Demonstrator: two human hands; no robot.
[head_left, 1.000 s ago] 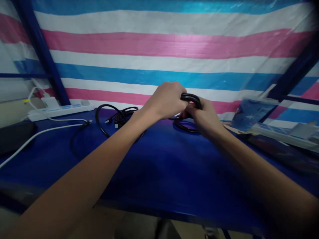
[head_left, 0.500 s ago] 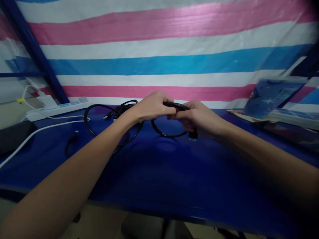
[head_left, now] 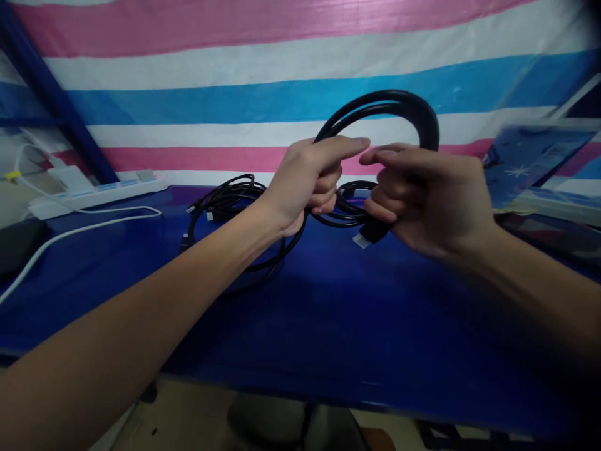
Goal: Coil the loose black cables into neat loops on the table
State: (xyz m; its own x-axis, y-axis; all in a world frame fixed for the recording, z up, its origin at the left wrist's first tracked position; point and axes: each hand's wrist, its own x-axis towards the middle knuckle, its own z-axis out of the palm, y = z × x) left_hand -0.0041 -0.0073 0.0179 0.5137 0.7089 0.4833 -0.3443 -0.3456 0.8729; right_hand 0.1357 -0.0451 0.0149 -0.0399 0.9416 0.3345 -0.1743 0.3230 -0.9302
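Note:
A black cable (head_left: 392, 97) arches in a loop of several strands between my two hands, raised above the blue table (head_left: 328, 326). My left hand (head_left: 317, 178) is closed around its left side, index finger stretched toward the right. In my right hand (head_left: 432, 194) the fingers curl round the other side of the loop. The cable's flat plug with a pale metal tip (head_left: 361, 241) sticks out below the right fingers. From the left hand more cable hangs down to the table. Behind, a coiled black cable (head_left: 235, 188) with pale-tipped plugs lies on the table.
A white power strip (head_left: 101, 197) with a plugged-in charger stands at the back left. A white cord (head_left: 79, 238) runs across the left side, beside a dark flat object (head_left: 21, 250). A blue package (head_left: 530, 163) stands at the right, before a striped sheet (head_left: 211, 100).
Both hands have lifted and moved apart, and the cable loop now rises above them. More coiled cable shows behind the hands. The view has shifted slightly.

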